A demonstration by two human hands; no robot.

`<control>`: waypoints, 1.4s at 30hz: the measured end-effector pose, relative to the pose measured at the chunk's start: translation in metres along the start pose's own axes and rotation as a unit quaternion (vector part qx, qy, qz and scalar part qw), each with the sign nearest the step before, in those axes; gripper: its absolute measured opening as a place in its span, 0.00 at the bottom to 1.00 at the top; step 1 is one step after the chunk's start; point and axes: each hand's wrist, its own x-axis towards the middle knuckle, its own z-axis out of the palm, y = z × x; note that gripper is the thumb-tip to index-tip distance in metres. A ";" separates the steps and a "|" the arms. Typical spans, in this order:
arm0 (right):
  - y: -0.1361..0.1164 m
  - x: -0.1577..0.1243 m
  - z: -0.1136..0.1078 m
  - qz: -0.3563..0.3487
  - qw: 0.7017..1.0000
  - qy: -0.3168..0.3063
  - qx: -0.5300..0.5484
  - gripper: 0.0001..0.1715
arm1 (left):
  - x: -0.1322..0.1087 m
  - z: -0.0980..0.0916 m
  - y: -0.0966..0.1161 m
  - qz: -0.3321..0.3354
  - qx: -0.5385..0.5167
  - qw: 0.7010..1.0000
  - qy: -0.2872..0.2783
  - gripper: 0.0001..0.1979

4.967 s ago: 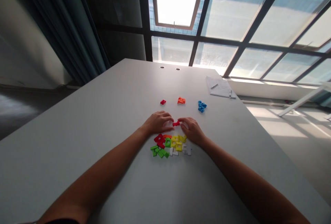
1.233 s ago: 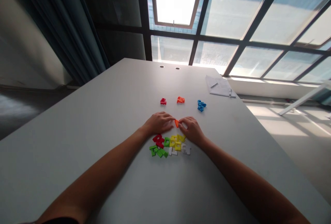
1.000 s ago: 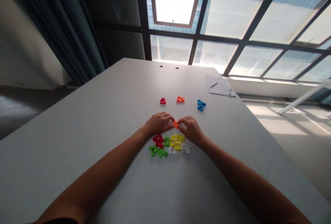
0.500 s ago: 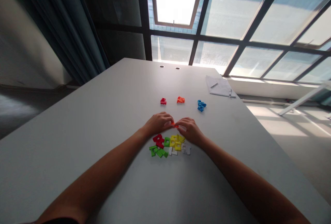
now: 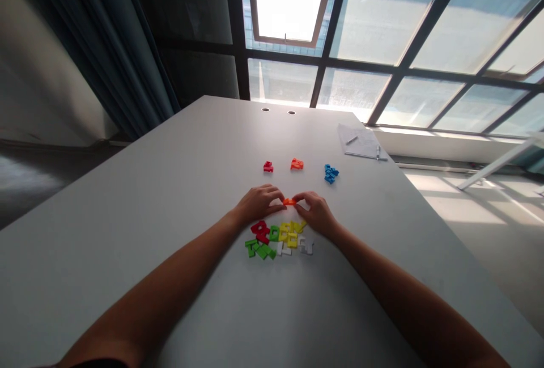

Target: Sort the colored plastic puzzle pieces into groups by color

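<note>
My left hand [image 5: 257,204] and my right hand [image 5: 314,212] rest on the grey table [image 5: 170,198], fingertips meeting. Both pinch a small orange plastic piece [image 5: 289,202] between them. Just nearer to me lies a heap of small pieces [image 5: 278,239] in red, green, yellow and white. Farther out sit three small groups: a red group [image 5: 268,166], an orange group [image 5: 296,164] and a blue group [image 5: 330,173].
Papers with a pen [image 5: 361,144] lie at the table's far right. Two cable holes [image 5: 278,111] mark the far edge. Large windows [image 5: 382,28] stand behind, with a dark curtain [image 5: 106,45] on the left. The table's right edge drops to a sunlit floor [image 5: 488,209].
Five seconds ago the hands held a red piece; an orange piece is between the fingers now. Over the last second it has been turned flatter. The far red group looks larger.
</note>
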 end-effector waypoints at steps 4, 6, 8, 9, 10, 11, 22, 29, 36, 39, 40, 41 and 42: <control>0.000 0.000 -0.001 0.006 1.000 0.002 0.016 0.08 | 0.000 0.000 0.001 -0.018 0.004 1.000 -0.003 0.12; 0.001 -0.001 0.000 0.012 1.000 0.005 0.022 0.09 | 0.000 0.000 0.001 -0.023 0.002 1.000 -0.007 0.12; 0.003 -0.001 0.000 0.021 0.999 0.011 0.029 0.10 | 0.001 0.000 0.001 -0.023 -0.004 1.000 -0.011 0.11; 0.003 -0.001 0.000 0.025 0.999 0.012 0.033 0.11 | 0.001 -0.001 0.001 -0.022 -0.007 1.000 -0.012 0.11; 0.003 -0.001 0.000 0.027 0.999 0.013 0.037 0.11 | 0.001 -0.001 0.002 -0.022 -0.010 1.000 -0.011 0.11; 0.004 -0.001 0.000 0.028 0.999 0.013 0.040 0.11 | 0.001 -0.001 0.002 -0.023 -0.012 1.000 -0.010 0.11; 0.006 -0.001 0.002 0.022 0.998 0.049 0.018 0.09 | 0.000 -0.001 0.002 -0.047 0.020 0.999 0.007 0.15; 0.034 0.005 -0.011 0.046 0.978 0.060 -0.195 0.05 | 0.001 0.003 -0.001 -0.066 0.034 0.997 0.007 0.19; 0.027 0.003 -0.009 0.011 0.977 0.029 -0.212 0.15 | 0.002 0.003 0.000 -0.065 0.030 0.997 0.009 0.18; 0.022 0.003 -0.007 -0.028 0.980 -0.025 -0.198 0.16 | 0.003 0.003 0.001 -0.060 0.037 0.998 0.005 0.18; 0.022 0.003 -0.007 -0.034 0.979 -0.044 -0.198 0.19 | 0.003 0.003 0.001 -0.059 0.040 0.997 0.004 0.18; 0.022 0.003 -0.006 -0.035 0.977 -0.058 -0.200 0.23 | 0.003 0.003 0.001 -0.059 0.042 0.997 0.003 0.18; 0.023 0.003 -0.006 -0.032 0.977 -0.065 -0.202 0.26 | 0.003 0.004 0.000 -0.059 0.044 0.997 0.004 0.17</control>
